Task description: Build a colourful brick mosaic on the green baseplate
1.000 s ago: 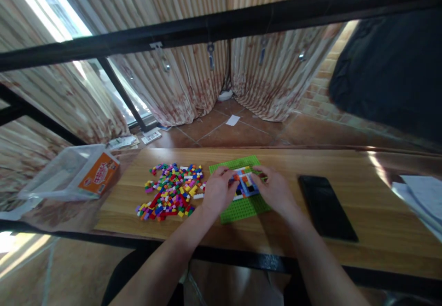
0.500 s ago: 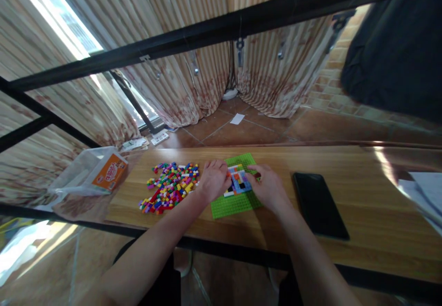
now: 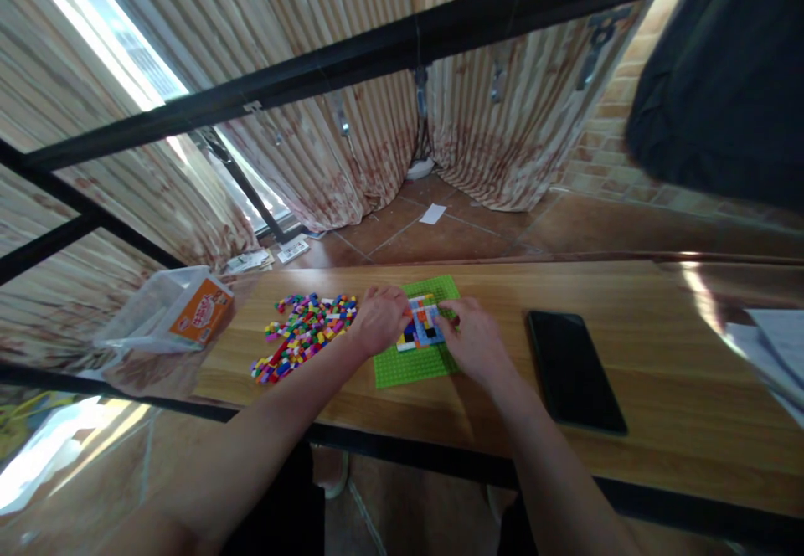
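Observation:
A green studded baseplate (image 3: 415,368) lies on the table in front of me, with a patch of small building bricks (image 3: 425,327) in blue, white, orange, yellow and black on it. My left hand (image 3: 380,321) rests at the left edge of the patch, its fingers bent and pressed together. On the opposite side, my right hand (image 3: 476,340) has its thumb and fingers drawn together at the patch's right edge. Whatever either hand's fingertips hold is too small or hidden to make out. Loose bricks (image 3: 307,332) of many colours are spread beside my left forearm.
A black phone or tablet (image 3: 574,372) lies right of the baseplate on the wooden table (image 3: 678,388). Papers (image 3: 770,355) are at the far right. A clear plastic box (image 3: 147,309) with an orange label stands at the left end. A dark metal bar (image 3: 352,66) crosses above the table.
The view has shifted slightly, so the table things appear a little further left. Both hands stay at the two sides of the brick patch, with only small finger movement.

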`<state>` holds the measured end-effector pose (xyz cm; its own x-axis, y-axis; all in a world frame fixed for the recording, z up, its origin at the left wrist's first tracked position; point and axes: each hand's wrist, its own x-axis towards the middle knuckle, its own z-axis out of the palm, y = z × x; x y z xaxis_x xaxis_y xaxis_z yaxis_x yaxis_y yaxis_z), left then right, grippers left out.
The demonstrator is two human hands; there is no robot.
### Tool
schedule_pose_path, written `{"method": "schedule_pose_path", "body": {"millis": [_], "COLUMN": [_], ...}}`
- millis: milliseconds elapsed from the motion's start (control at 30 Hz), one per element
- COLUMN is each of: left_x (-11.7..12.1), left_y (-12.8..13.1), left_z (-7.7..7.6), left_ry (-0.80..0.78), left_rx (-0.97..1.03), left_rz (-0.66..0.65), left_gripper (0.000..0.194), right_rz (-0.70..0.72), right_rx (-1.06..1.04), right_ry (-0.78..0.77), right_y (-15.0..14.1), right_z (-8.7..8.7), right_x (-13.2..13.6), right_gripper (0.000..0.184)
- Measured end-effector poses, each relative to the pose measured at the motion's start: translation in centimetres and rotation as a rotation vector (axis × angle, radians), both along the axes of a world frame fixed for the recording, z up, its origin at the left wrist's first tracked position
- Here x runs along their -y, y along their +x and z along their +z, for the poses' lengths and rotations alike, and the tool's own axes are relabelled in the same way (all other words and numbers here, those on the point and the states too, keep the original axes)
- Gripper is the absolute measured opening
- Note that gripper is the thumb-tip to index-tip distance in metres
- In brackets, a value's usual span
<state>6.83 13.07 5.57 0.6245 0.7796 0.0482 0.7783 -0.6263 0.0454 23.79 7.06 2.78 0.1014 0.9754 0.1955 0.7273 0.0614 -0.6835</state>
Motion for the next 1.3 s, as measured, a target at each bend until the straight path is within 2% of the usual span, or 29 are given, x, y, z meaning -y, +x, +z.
{"method": "schedule_pose_path", "body": {"millis": [100,167,300,400,500,633,767,933,1100,1300], "left_x": [-0.4,-0.6,-1.2,-2.0,-2.9,-3.3,-3.5,-3.8,-3.4,-2.7], "left_y": [-0.7,-1.0,-1.5,-2.0,-2.2,-1.8,-1.3,-1.1,-1.1,-1.1], "left_z": [-0.8,-1.3,-2.0,-2.1,-2.2,-2.5,-2.9,-3.1,-3.1,-3.1], "left_ry": [-0.096,-0.136,-0.202,-0.273,-0.287,-0.29,-0.379,-0.517,-0.451,-0.404], "left_rx": [0.187,0.298,0.46,0.537,0.529,0.463,0.454,0.497,0.491,0.456], "left_rz": [0.104,0.168,0.198,0.223,0.256,0.257,0.231,0.239,0.238,0.243], "left_gripper": [0.009,0.013,0.023,0.022,0.023,0.034,0.025,0.021,0.025,0.026], "right_rz": [0.008,0.013,0.007,0.006,0.006,0.002,0.013,0.008,0.025,0.012], "right_rx": [0.012,0.014,0.05,0.077,0.079,0.103,0.132,0.128,0.121,0.179], "right_ry": [-0.002,-0.014,0.009,0.033,0.031,-0.005,-0.052,-0.02,-0.113,-0.113], "right_y": [-0.1,-0.1,-0.3,-0.4,-0.4,-0.4,-0.6,-1.0,-1.1,-1.5], "right_z": [-0.1,-0.3,-0.9,-1.1,-1.1,-1.3,-1.8,-2.2,-1.8,-1.6], "right_x": [0.0,0.0,0.0,0.0,-0.1,-0.1,-0.2,-0.4,-0.4,-0.4], "right_gripper": [0.022,0.024,0.025,0.024,0.024,0.025,0.026,0.027,0.029,0.031]}}
